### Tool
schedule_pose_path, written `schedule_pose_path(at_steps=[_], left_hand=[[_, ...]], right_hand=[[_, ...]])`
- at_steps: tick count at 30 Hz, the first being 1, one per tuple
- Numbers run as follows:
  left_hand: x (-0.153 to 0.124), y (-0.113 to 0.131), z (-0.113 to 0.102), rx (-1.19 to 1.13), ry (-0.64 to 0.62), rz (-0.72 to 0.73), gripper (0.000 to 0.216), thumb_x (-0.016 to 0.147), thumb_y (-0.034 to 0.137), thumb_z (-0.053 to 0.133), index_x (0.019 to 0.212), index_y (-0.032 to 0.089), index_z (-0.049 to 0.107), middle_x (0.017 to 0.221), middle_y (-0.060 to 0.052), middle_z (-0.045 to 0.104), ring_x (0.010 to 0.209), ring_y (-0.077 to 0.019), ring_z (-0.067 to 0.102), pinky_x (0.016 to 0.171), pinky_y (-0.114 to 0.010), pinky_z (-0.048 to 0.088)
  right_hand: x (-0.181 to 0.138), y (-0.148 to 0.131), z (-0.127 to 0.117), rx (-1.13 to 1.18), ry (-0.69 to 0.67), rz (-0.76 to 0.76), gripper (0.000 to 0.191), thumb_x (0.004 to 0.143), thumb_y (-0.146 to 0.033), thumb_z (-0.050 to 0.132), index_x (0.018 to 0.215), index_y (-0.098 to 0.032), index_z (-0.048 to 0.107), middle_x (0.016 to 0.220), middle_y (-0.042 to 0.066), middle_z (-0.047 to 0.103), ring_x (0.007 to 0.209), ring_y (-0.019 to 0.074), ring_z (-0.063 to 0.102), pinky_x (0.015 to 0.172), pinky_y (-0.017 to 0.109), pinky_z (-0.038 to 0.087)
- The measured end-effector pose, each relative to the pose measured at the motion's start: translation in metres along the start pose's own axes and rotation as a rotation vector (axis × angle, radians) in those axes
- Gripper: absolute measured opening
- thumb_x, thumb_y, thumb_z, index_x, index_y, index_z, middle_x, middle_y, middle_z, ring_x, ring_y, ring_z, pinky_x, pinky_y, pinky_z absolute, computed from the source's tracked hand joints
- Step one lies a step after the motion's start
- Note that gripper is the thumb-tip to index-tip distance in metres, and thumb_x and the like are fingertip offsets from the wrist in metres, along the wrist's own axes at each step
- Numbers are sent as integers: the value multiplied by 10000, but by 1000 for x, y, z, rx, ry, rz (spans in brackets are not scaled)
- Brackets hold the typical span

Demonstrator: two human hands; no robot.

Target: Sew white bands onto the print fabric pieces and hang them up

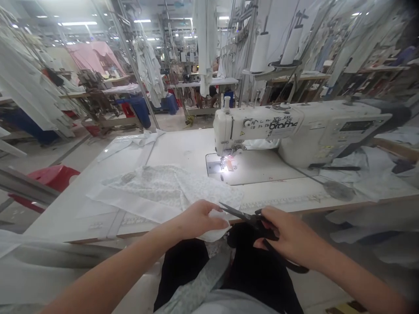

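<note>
Fingers of the right hand [291, 235]: wrapped round the handles of one pair of black scissors [248, 217], blades angled left, tips just beside the other hand. Fingers of the left hand [199, 216]: thumb and forefinger pinching a white fabric edge [214, 236] at the front of the counter; whether it joins the larger cloth cannot be told. Below, over black trousers [178, 274]: one patterned grey-green strip [209, 274], twisted, hanging in the lap. Counter [186, 146], white, with a printed ruler scale [281, 202] along its near edge. On it, left of centre: pale printed cloth [186, 183], creased, lying partly beneath the left hand. Behind, to the right: one white sewing machine [294, 150], handwritten marks on its arm, lamp lit at the needle. Beside its base, far right: loose white fabric [373, 170], crumpled. Left of the counter: one red stool [54, 179]. Above the machine: two white thread cones [260, 53] on a stand. Farther back: hanging white garments [150, 72], pink cloth [93, 56], other workstations, ceiling lights.
</note>
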State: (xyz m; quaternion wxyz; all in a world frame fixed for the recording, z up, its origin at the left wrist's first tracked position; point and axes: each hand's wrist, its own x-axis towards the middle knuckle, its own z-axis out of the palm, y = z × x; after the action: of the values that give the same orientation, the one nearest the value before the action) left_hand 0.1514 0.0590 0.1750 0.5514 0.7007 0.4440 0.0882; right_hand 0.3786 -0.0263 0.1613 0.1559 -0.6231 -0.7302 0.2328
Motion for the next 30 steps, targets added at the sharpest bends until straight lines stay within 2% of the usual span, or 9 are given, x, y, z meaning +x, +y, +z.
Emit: schedule_pose_path(at_steps=[3, 10, 13, 16, 18, 21, 25, 28, 30], left_hand=[[0, 2, 2, 25, -148, -11, 218, 714, 365, 612, 813, 183, 684, 685, 11, 579, 595, -108, 465, 563, -216, 349], [3, 2, 5, 71, -177, -54, 169, 680, 326, 611, 697, 160, 640, 579, 40, 446, 540, -85, 374, 512, -205, 298], [4, 1, 6, 70, -181, -79, 183, 676, 348, 624, 697, 167, 645, 577, 38, 471, 550, -95, 410, 529, -210, 318], [4, -2, 4, 26, -173, -80, 235, 669, 369, 650, 806, 179, 670, 684, 4, 577, 633, -132, 508, 580, -223, 368], [3, -5, -3, -33, -190, -71, 271, 670, 351, 658, 880, 180, 662, 769, -21, 617, 671, -147, 544, 600, -232, 393], [1, -9, -18, -144, -264, -40, 311, 688, 284, 643, 982, 183, 625, 849, -40, 626, 701, -144, 564, 638, -249, 425], [-3, -18, -34, -144, -146, 42, 274, 717, 217, 590, 985, 165, 598, 897, -57, 623, 764, -153, 579, 691, -275, 441], [-2, -28, -33, -17, -13, 130, 194, 740, 209, 547, 922, 161, 592, 892, -49, 618, 782, -158, 572, 696, -277, 441], [1, -34, -29, 90, 92, 208, 158, 729, 187, 540, 878, 167, 589, 864, -34, 604, 775, -154, 553, 692, -269, 433]], right_hand=[[2, -1, -11, -102, -38, -36, 400, 681, -456, 691, 649, -211, 377, 702, -9, 521, 628, 169, 478, 509, 242, 296], [9, 0, -4, -148, -18, -109, 399, 668, -445, 719, 643, -202, 403, 695, -18, 525, 634, 162, 486, 511, 233, 284], [8, 4, 3, -149, -12, -123, 382, 676, -429, 723, 631, -198, 422, 675, -18, 533, 624, 160, 494, 511, 233, 284], [5, 9, 9, -132, 23, -136, 387, 726, -429, 682, 599, -200, 398, 621, -19, 522, 577, 150, 485, 507, 238, 286], [5, 15, 9, -103, 57, -101, 398, 753, -454, 639, 586, -205, 377, 600, -16, 517, 552, 148, 481, 500, 242, 294], [14, 36, 3, -118, 127, 80, 352, 744, -489, 606, 632, -209, 423, 645, -2, 549, 577, 170, 511, 502, 252, 321], [40, 88, -15, -172, 200, 293, 331, 730, -498, 576, 838, -185, 566, 842, 65, 608, 743, 238, 578, 587, 298, 406], [55, 115, -25, -253, 308, 252, 342, 731, -404, 586, 948, -141, 607, 952, 139, 604, 932, 317, 550, 760, 384, 429], [59, 111, -24, -279, 397, 186, 325, 763, -324, 564, 1015, -121, 597, 1036, 173, 582, 1047, 341, 492, 877, 440, 388]])
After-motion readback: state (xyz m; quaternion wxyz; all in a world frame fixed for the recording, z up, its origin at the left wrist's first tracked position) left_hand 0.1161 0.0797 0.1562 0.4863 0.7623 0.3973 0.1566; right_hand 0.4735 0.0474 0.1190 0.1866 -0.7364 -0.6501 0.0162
